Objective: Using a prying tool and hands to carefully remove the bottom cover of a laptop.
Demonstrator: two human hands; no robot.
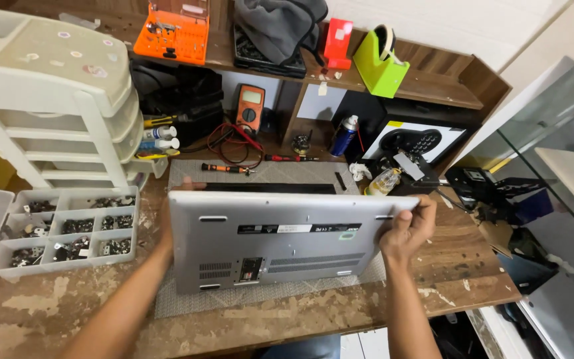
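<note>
Silver laptop (280,242) lies bottom-side up on a grey mat (187,307) in the middle of the worn wooden surface (48,319), far edge tilted up. Right hand (406,229) is closed on the laptop's far right corner, fingers curled over the edge. Left hand (167,229) sits at the laptop's left edge, mostly hidden behind the case, so cannot tell how it grips. Left of the laptop, near the surface's left edge: clear compartment box (68,233) with small dark parts, behind it a beige drawer unit (54,100). Behind the laptop on the mat: orange-handled screwdriver (224,168), red and black leads, orange multimeter (250,106) leaning at the back. Right of that a blue spray can (345,135), a small clear bottle (383,181) just beside the laptop's far right corner, and a black holder rig (486,189) near the right edge. Shelf above carries an orange bit case (174,30), grey cloth (280,26), green tape dispenser (380,63).
</note>
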